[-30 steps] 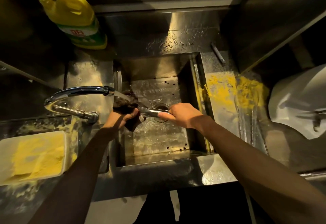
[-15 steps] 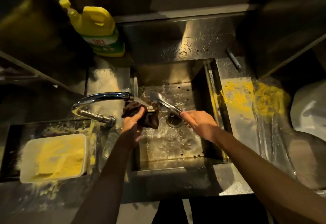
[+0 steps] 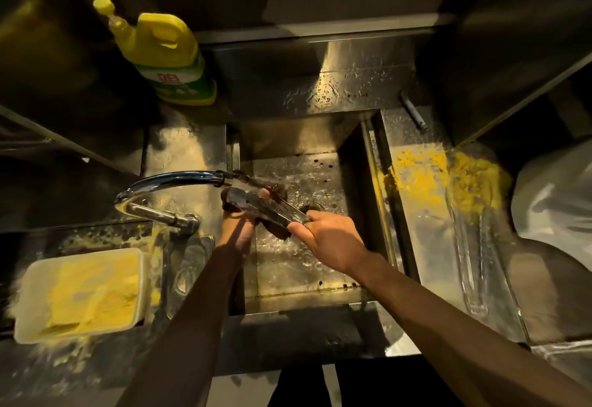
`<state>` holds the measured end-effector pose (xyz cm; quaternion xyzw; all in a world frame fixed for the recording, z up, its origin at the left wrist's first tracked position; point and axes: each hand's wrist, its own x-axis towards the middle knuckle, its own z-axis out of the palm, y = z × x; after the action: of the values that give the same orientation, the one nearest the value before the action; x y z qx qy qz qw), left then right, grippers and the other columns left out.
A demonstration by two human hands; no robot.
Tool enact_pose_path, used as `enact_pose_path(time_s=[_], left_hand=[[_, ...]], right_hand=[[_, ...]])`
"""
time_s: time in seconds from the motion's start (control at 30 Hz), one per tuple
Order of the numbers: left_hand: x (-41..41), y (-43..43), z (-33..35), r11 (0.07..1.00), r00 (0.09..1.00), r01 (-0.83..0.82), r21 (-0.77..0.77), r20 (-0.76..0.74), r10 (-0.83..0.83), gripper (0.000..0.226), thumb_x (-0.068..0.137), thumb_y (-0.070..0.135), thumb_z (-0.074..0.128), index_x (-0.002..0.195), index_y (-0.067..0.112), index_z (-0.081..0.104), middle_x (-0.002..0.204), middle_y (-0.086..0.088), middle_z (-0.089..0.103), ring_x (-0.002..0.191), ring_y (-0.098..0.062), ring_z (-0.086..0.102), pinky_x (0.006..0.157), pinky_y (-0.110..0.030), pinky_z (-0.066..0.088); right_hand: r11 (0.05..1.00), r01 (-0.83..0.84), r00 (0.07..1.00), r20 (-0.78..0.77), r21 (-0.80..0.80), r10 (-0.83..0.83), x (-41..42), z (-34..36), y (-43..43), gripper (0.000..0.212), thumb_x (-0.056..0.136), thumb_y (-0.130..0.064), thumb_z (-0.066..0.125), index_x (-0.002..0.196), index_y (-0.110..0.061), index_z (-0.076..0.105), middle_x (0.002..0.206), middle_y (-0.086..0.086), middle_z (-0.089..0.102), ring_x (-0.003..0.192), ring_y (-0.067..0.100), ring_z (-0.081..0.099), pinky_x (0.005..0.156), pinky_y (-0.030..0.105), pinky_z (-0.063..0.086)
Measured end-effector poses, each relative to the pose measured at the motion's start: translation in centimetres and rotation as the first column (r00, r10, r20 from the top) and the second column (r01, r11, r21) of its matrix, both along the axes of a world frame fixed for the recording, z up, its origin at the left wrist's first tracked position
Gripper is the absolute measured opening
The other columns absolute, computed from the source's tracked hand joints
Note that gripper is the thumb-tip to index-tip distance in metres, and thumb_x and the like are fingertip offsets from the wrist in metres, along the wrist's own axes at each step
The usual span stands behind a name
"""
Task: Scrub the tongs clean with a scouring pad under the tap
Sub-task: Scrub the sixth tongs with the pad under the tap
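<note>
1. The right hand (image 3: 330, 240) grips the tongs (image 3: 266, 208) under the tap (image 3: 179, 179), over the sink (image 3: 368, 163).
2. The left hand (image 3: 238, 230) squeezes the pad (image 3: 275, 225) against them.
3. It looks like mid-scrub. Next, rub along the tongs.

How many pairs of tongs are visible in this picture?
2. One pair of tongs is held over the sink by the right hand, with the left hand scrubbing it. A second pair lies on the counter right of the sink. Others may be hidden.
</note>
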<state>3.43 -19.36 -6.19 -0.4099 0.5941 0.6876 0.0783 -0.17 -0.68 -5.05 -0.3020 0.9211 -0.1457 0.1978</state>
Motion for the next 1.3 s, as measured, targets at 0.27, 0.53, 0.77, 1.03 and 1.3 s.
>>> enact_pose_path(time_s=[0.27, 0.53, 0.77, 1.03, 1.3], left_hand=[[-1.6, 1.1, 0.4, 0.984, 0.993, -0.037, 0.172, -0.1, 0.055, 0.015, 0.1, 0.019, 0.052, 0.09, 0.013, 0.061, 0.067, 0.003, 0.068, 0.047, -0.005, 0.057, 0.038, -0.015, 0.044], [-1.0, -1.8, 0.2, 0.993, 0.999, -0.032, -0.114, -0.011, 0.031, 0.021, 0.099, 0.016, 0.05, 0.08, 0.022, 0.056, 0.075, 0.002, 0.061, 0.072, -0.011, 0.059, 0.075, -0.02, 0.051], [-2.1, -3.3, 0.2, 0.994, 0.989, -0.095, 0.063, -0.105, 0.101, 0.02, 0.088, 0.027, 0.07, 0.1, 0.012, 0.07, 0.111, -0.005, 0.071, 0.111, -0.022, 0.065, 0.108, -0.041, 0.043], [-0.6, 1.5, -0.5, 0.99, 0.994, -0.098, 0.101, -0.047, 0.103, 0.013, 0.085, 0.004, 0.069, 0.093, 0.013, 0.07, 0.075, 0.01, 0.076, 0.08, -0.011, 0.071, 0.075, -0.021, 0.055], [-1.1, 3.7, 0.5, 0.987, 0.993, -0.118, 0.106, 0.031, 0.115, 0.038, 0.081, 0.014, 0.075, 0.114, -0.001, 0.065, 0.107, -0.011, 0.07, 0.085, -0.015, 0.065, 0.087, -0.031, 0.049]], right_hand=[[0.999, 0.028, 0.985, 0.171, -0.037, -0.021, -0.4, 0.1, -0.3, 0.063, 0.103, -0.061, 0.022, 0.075, -0.018, 0.061, 0.079, -0.002, 0.052, 0.072, 0.016, 0.052, 0.065, 0.035, 0.034], [0.987, -0.146, 0.972, 0.195, 0.068, 0.131, -4.7, 0.7, 2.6, 0.066, 0.098, -0.069, 0.019, 0.07, -0.022, 0.056, 0.074, 0.001, 0.058, 0.069, 0.018, 0.056, 0.066, 0.036, 0.042], [0.998, 0.015, 0.983, 0.181, 0.059, -0.025, -5.2, -1.1, 5.8, 0.08, 0.092, -0.076, 0.013, 0.069, -0.016, 0.061, 0.075, 0.004, 0.058, 0.067, 0.018, 0.055, 0.064, 0.034, 0.036], [0.987, 0.108, 0.987, 0.102, 0.12, -0.121, -2.6, -1.3, 4.3, 0.069, 0.1, -0.066, 0.024, 0.081, -0.019, 0.07, 0.082, -0.001, 0.05, 0.073, 0.017, 0.049, 0.065, 0.031, 0.033], [0.977, 0.181, 0.983, -0.006, 0.113, -0.182, -2.4, 0.0, 6.0, 0.066, 0.098, -0.066, 0.027, 0.097, -0.021, 0.075, 0.088, -0.002, 0.054, 0.082, 0.018, 0.06, 0.065, 0.029, 0.038]])
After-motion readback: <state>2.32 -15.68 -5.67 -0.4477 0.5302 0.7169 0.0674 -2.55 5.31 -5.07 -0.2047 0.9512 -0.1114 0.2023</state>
